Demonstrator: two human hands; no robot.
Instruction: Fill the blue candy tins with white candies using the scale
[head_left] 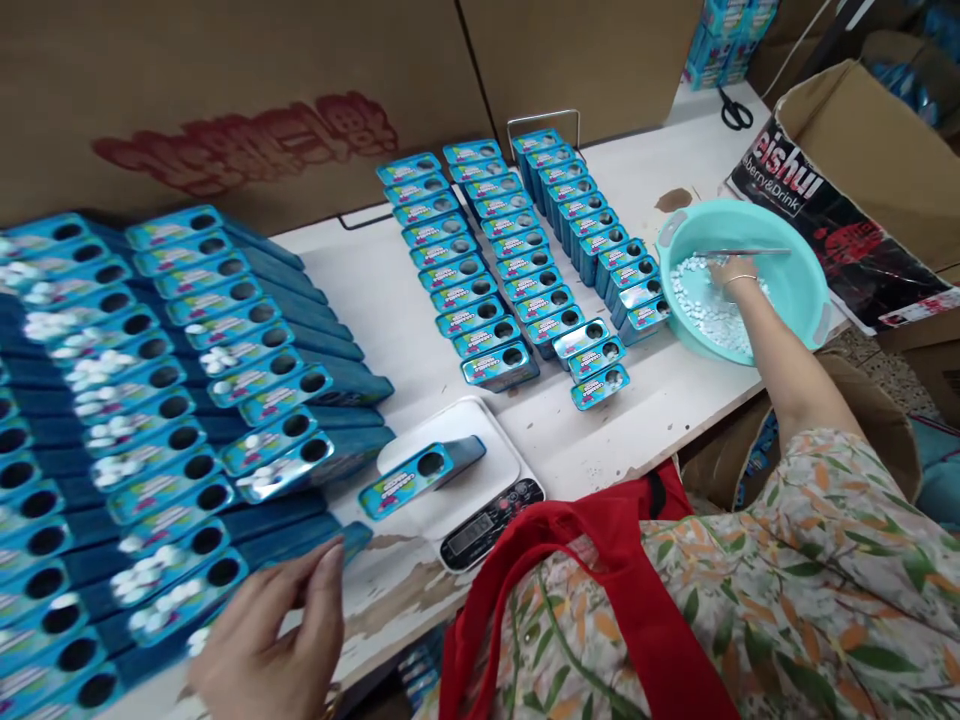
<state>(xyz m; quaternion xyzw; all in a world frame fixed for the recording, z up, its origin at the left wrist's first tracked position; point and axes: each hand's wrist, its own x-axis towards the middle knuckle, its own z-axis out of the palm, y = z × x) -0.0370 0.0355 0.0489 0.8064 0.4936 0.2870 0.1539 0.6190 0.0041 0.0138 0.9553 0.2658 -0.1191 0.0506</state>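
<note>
My left hand [274, 635] hovers at the lower left beside rows of blue tins [184, 490], its fingers curled and thumb against the index finger. Anything inside that grip is hidden. White tablets [154, 572] lie on many of the tins' tops, around their round holes. My right hand [733, 275] reaches into a turquoise basin [806, 285] and touches the loose white tablets [705, 305] in it; its fingertips are hidden. A single blue tin [409, 480] lies on the digital scale [499, 450] between my hands.
More blue tins [480, 290] stand in rows mid-table. A thin rod-like tool [750, 252] lies across the basin. Beyond are black scissors [735, 112] and an open carton [862, 180]. Large cardboard [247, 90] walls the back. An open box [862, 410] sits below the table edge.
</note>
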